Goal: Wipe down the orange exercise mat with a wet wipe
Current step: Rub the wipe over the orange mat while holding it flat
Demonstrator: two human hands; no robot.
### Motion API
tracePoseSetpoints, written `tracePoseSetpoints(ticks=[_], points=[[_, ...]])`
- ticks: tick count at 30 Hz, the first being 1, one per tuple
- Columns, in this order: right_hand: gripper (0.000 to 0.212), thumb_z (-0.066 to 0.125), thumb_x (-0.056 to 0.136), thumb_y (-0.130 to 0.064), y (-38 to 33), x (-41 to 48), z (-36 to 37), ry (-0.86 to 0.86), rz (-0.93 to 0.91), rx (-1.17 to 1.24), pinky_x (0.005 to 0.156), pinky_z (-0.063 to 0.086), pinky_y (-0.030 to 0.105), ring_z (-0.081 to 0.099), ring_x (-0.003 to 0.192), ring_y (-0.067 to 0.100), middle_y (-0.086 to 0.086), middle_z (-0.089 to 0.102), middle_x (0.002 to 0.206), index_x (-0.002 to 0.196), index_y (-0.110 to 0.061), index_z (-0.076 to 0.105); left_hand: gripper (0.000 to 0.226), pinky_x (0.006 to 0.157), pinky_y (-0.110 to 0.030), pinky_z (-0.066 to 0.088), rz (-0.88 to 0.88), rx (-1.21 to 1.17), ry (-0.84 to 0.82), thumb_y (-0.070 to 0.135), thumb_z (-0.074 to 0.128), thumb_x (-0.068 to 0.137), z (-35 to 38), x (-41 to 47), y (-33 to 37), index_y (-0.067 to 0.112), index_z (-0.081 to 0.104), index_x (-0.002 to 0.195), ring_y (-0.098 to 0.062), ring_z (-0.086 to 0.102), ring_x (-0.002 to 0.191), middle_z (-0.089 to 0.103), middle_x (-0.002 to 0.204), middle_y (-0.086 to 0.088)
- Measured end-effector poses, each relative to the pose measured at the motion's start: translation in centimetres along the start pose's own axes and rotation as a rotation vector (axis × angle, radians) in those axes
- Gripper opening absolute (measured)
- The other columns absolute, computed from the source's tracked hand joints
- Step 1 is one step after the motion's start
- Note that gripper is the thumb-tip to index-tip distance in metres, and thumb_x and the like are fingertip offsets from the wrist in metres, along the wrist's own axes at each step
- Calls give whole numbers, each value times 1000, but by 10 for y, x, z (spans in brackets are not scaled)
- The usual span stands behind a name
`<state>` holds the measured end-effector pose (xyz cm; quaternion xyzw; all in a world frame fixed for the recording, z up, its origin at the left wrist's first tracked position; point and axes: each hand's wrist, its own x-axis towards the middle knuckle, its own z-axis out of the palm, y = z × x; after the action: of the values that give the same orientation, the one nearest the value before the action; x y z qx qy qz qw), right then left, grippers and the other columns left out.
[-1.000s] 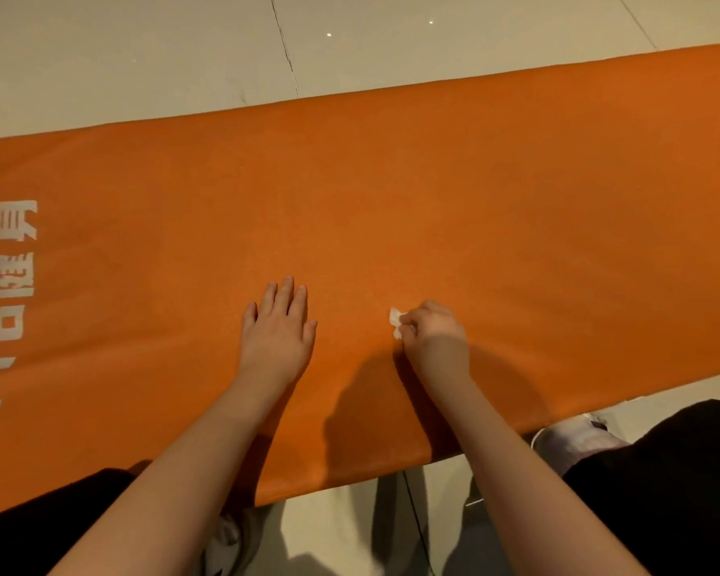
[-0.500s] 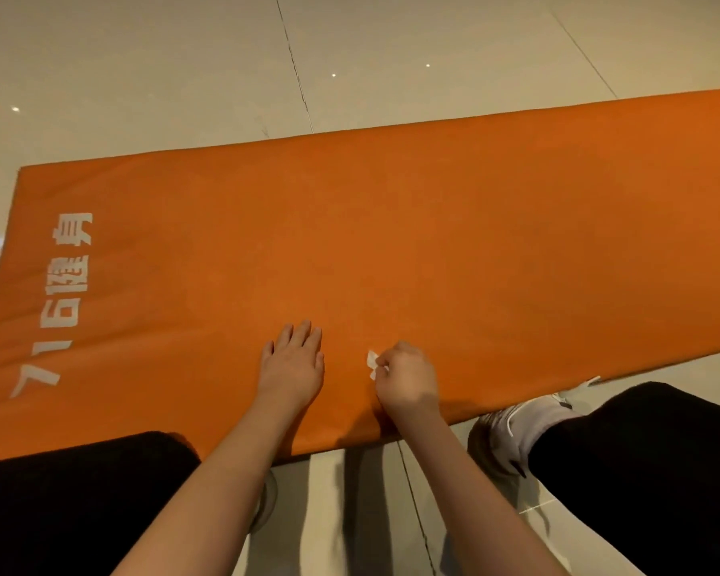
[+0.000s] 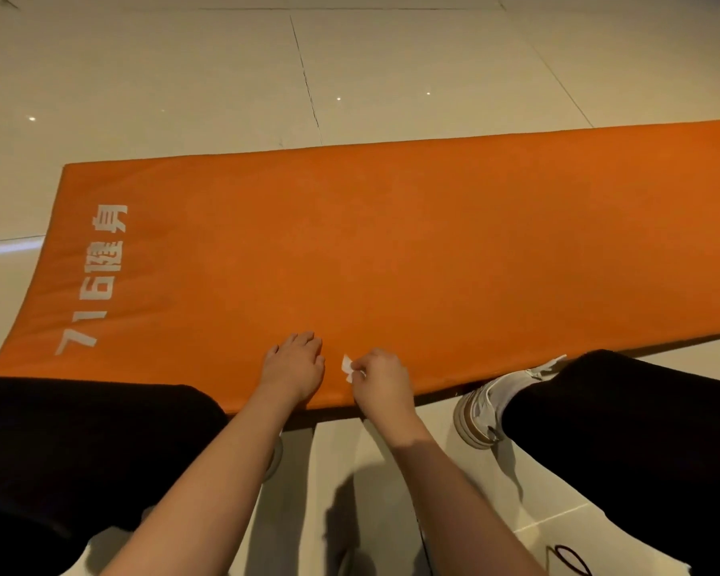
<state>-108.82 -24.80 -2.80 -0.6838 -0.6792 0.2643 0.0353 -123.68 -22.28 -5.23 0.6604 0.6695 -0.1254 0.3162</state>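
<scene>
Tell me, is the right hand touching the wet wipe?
Touching. The head view shows the right hand pinching the small white wet wipe at its fingertips.

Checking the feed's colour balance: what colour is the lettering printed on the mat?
White lettering on the orange mat, seen best in the head view.

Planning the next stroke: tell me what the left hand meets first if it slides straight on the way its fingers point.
The way looks free: the left hand, flat on the orange mat, would cross bare mat to its far edge, then tiled floor. The white lettering lies off to its left.
</scene>
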Motion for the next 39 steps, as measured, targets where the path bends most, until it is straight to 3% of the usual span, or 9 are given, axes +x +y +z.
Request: tracePoseSetpoints(ticks=[3, 6, 9, 13, 18, 21, 25, 33, 39], points=[[27, 51, 95, -16, 4, 3, -9, -100, -15, 43, 81, 42, 26, 55, 106, 20, 4, 61, 118, 116, -15, 67, 50, 120, -41, 16, 40, 30, -31, 35, 28, 106, -4, -12, -6, 21, 27, 154, -20, 16, 148, 18, 162, 2], [24, 50, 92, -11, 18, 7, -22, -44, 132, -86, 72, 48, 29, 61, 95, 24, 7, 66, 108, 107, -12, 69, 50, 120, -42, 15, 69, 47, -73, 39, 26, 106, -14, -25, -15, 23, 27, 154, -20, 17, 148, 19, 162, 2], [22, 48, 93, -11, 3, -6, -14, -4, 144, -188, 79, 47, 32, 56, 101, 25, 10, 62, 108, 105, -6, 66, 50, 118, -44, 14, 10, 92, -41, 42, 25, 106, -18, -39, -30, 24, 30, 153, -19, 17, 148, 20, 162, 2], [30, 48, 95, -11, -31, -17, 6, -86, -29, -55, 86, 44, 28, 54, 110, 22, 7, 59, 119, 119, -10, 65, 50, 119, -46, 14, -36, 53, -14, 42, 23, 106, -14, -56, -51, 25, 29, 153, -18, 18, 147, 21, 161, 3], [20, 51, 92, -12, -22, -13, -12, -133, 105, -91, 65, 42, 28, 62, 94, 26, 10, 65, 100, 102, -8, 68, 50, 119, -44, 12, -11, 21, 5, 39, 22, 107, -15, -67, -53, 22, 29, 153, -18, 19, 147, 21, 161, 1], [22, 48, 95, -9, -28, -25, -9, -37, 136, -218, 78, 45, 31, 56, 104, 25, 9, 61, 112, 108, -8, 65, 49, 119, -43, 11, -4, 17, 14, 37, 22, 107, -12, -70, -54, 22, 29, 153, -17, 18, 148, 21, 161, 1], [32, 48, 96, -11, -55, -29, 13, -111, -7, -22, 93, 43, 29, 54, 114, 22, 8, 58, 126, 125, -11, 61, 49, 120, -44, 13, -20, 27, 15, 36, 22, 106, -11, -67, -53, 22, 31, 152, -18, 19, 147, 22, 161, 2], [29, 48, 92, -4, -40, -14, 11, 22, 83, -77, 79, 41, 29, 50, 108, 27, 10, 55, 116, 114, -6, 66, 49, 119, -41, 14, -12, 21, 26, 36, 22, 106, -12, -68, -55, 23, 31, 152, -17, 21, 147, 24, 161, 2], [34, 48, 92, -9, -48, -12, 15, -115, -36, 55, 84, 44, 29, 54, 109, 23, 3, 58, 122, 121, -17, 66, 48, 117, -42, 18, -62, 8, 12, 36, 29, 104, -16, -64, -50, 23, 37, 149, -19, 27, 144, 31, 157, 1]])
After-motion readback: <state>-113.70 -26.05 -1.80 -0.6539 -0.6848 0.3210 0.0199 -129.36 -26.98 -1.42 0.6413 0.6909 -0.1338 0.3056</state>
